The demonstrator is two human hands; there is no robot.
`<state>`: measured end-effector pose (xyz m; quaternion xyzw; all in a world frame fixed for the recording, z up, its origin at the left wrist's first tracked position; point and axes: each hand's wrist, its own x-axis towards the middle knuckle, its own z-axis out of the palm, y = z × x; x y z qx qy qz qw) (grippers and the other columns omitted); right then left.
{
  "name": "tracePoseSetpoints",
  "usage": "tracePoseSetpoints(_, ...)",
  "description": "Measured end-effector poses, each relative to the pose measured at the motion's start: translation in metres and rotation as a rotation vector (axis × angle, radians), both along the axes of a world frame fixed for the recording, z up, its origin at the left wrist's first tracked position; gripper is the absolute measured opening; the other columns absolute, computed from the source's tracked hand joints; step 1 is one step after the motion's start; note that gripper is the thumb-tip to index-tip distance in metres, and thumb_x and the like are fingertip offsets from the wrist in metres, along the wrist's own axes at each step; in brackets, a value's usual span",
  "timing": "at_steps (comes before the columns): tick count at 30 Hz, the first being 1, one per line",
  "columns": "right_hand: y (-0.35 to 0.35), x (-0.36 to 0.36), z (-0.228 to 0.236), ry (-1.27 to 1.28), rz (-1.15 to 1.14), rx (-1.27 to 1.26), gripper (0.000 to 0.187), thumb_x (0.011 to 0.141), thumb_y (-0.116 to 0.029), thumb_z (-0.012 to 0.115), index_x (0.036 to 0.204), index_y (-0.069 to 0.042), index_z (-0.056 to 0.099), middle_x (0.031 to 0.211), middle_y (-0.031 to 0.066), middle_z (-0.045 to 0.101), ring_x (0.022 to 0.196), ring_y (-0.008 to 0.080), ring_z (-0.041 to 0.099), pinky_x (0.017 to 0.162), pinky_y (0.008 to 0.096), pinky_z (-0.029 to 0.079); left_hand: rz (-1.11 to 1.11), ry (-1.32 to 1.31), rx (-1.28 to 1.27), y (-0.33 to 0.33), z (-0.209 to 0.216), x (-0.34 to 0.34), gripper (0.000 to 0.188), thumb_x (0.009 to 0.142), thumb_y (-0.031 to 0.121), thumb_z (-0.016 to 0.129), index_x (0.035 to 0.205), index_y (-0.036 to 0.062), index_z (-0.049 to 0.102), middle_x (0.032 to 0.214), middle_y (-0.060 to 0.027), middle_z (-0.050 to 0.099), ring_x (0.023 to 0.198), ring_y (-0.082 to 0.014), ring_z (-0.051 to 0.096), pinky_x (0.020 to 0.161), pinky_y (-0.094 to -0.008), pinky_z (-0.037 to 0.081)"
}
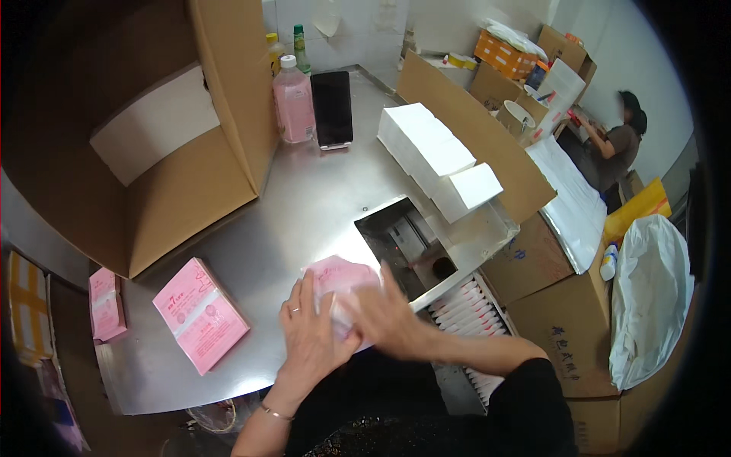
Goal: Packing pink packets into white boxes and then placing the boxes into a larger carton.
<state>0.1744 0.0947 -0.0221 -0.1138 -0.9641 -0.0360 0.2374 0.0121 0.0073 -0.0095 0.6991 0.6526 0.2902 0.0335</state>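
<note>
On the metal table in front of me lies a pink and white plastic packet (pixel 335 276), its film wrinkled and partly covered by my hands. My left hand (pixel 308 335), with a ring on one finger, grips its near left side, thumb toward the middle. Over its right side is my right hand (pixel 392 320), smeared by motion, so its fingers cannot be read. To the left rests a flat stack of pink printed packaging (pixel 202 316) with a pale band across it. A smaller pink stack (pixel 106 305) sits at the table's left edge.
A square opening (pixel 407 244) cuts into the table. Beyond it stand white paper stacks (pixel 434 148). An open carton (pixel 190 206) rises at left, near a pink bottle (pixel 295 103) and a dark phone (pixel 333 110). Packed white-pink bundles (pixel 468 312) sit lower right. Another person (pixel 613 145) works behind.
</note>
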Motion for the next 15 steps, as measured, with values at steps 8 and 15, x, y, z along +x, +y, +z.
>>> tracePoseSetpoints(8, 0.029, 0.008, 0.018, 0.299, -0.111, -0.161, 0.025, 0.072, -0.004, 0.063, 0.097, 0.002, 0.063, 0.092, 0.0181, 0.063, 0.076, 0.0367, 0.058, 0.085, 0.0473, 0.051, 0.089, 0.173, 0.022, 0.001, -0.006, -0.004, 0.064, 0.076, 0.036, 0.073, 0.132, 0.0083, 0.058, 0.152, -0.02, 0.04, 0.132, -0.0474, 0.039, 0.104, -0.0578, 0.031)
tracePoseSetpoints(15, 0.147, 0.094, 0.035, 0.253, -0.818, 0.21, 0.026, 0.087, -0.015, 0.068, 0.11, -0.001, 0.065, 0.098, 0.0137, 0.06, 0.101, 0.0317, 0.057, 0.088, 0.0486, 0.042, 0.24, 0.111, -0.203, 0.009, 0.011, 0.013, 0.05, 0.084, 0.042, 0.071, 0.123, 0.012, 0.064, 0.118, -0.0196, 0.055, 0.103, -0.0352, 0.052, 0.084, -0.0484, 0.038)
